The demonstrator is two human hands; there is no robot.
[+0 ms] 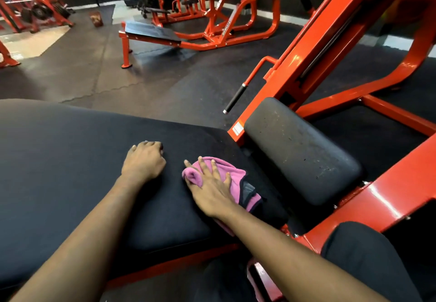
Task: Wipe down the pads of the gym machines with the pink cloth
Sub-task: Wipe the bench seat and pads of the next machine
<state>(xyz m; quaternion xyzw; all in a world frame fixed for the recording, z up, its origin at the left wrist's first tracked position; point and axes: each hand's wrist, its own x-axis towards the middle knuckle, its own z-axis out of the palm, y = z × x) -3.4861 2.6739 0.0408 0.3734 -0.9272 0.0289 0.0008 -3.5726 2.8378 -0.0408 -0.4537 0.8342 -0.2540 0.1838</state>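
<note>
Right hand (212, 193) flat, fingers spread straight, pressing pink cloth (233, 174) onto large black pad (70, 160) near pad's right edge. Cloth bunched, partly under palm, dark grey patch showing at its right side. Left hand (144, 160) just beside it, fingers curled under, holding nothing, knuckles resting on same pad. Smaller scuffed pad (299, 150) to right on red frame (389, 195), apart from cloth.

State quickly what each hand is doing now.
Left hand: closed fist on the pad, holding nothing.
Right hand: open, pressing the pink cloth flat.
</note>
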